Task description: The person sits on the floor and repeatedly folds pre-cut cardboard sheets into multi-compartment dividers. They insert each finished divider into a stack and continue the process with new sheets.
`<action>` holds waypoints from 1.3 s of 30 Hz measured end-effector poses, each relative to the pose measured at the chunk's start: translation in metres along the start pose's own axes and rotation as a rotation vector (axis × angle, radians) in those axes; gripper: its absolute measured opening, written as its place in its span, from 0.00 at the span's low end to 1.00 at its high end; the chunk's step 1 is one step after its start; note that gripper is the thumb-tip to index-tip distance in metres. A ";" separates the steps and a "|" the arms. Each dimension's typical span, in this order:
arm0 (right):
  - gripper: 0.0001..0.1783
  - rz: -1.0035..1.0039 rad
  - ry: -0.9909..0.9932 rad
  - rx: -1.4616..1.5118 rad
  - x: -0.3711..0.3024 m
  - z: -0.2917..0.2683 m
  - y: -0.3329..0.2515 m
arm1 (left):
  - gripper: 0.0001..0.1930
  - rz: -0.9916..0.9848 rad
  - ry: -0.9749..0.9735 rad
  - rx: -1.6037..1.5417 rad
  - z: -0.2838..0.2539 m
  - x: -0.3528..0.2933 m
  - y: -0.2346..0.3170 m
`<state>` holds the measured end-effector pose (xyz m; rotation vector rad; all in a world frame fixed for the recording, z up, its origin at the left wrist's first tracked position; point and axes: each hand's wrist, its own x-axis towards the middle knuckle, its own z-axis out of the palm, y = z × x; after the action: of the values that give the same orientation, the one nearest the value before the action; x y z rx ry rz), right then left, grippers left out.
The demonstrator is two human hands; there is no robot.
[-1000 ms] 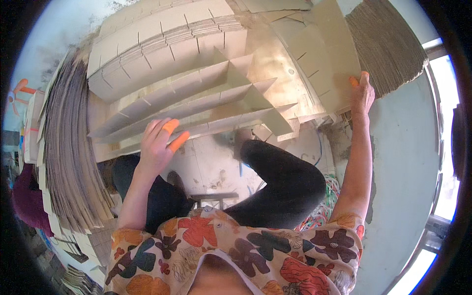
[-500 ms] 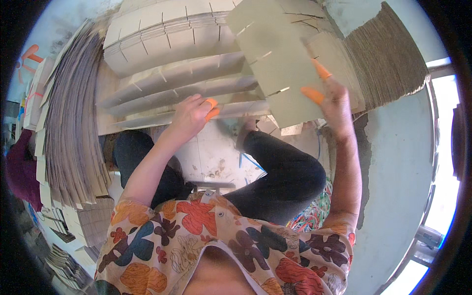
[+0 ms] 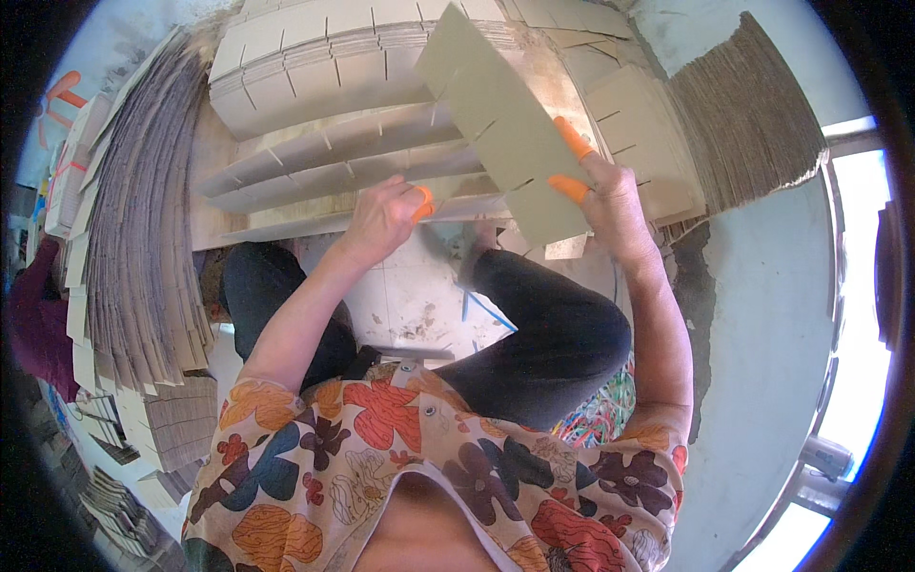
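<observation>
Fingers point(image 3: 570, 188) of the right hand point(image 3: 610, 195), capped in orange rubber tips, are closed on the lower end of a slotted cardboard strip point(image 3: 500, 119), which stands tilted in the air above the work. The left hand point(image 3: 381, 217) is curled with its orange-tipped thumb pressing on the near edge of the standing row of slotted strips point(image 3: 334, 172); it seems to pinch one strip, but the view is too bent here to be sure.

One risk is that the held strip meets the row crooked: its slots must match the slots of the standing pieces, and if it comes down at an angle the thin board may crease or push the row over. The left hand is the only thing steadying that row.

Free room is small. A tall stack of flat cardboard point(image 3: 124, 238) lies close on the left, a corrugated pile point(image 3: 743, 124) is just beside the right hand, and more slotted sheets point(image 3: 324, 67) lie behind. Open space is mostly upward and toward the knees point(image 3: 543, 315).
</observation>
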<state>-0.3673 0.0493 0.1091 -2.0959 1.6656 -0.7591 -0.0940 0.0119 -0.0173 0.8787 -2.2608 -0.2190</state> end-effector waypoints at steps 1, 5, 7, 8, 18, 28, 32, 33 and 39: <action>0.35 -0.015 0.000 0.009 -0.001 0.002 0.000 | 0.07 0.000 0.001 -0.010 0.000 0.001 0.000; 0.36 0.040 -0.074 -0.023 -0.003 0.010 -0.006 | 0.07 -0.028 -0.002 -0.034 -0.001 0.002 0.001; 0.36 -0.021 -0.073 0.016 -0.001 0.017 0.002 | 0.07 -0.036 0.005 -0.032 0.000 0.002 0.000; 0.36 -0.052 -0.072 0.035 0.001 0.021 0.006 | 0.06 -0.040 0.009 -0.031 0.001 0.002 -0.001; 0.35 -0.055 -0.299 0.032 0.013 0.058 0.036 | 0.06 -0.036 0.005 -0.080 0.003 0.011 -0.005; 0.36 -0.212 -0.337 -0.379 0.005 0.073 0.040 | 0.07 -0.046 0.002 -0.027 0.011 0.018 -0.014; 0.21 -0.087 -0.332 -0.364 0.006 0.063 0.035 | 0.09 -0.043 -0.033 -0.040 0.002 0.017 -0.006; 0.18 -0.032 -0.344 -0.334 0.010 0.056 0.030 | 0.10 -0.047 -0.027 -0.029 -0.004 0.014 -0.005; 0.18 0.397 0.453 -0.725 0.003 -0.013 0.177 | 0.15 -0.034 0.055 -0.023 -0.013 0.020 0.003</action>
<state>-0.5122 0.0040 0.0170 -1.9597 2.8402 -0.5727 -0.0977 0.0022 0.0051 0.9012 -2.1902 -0.2327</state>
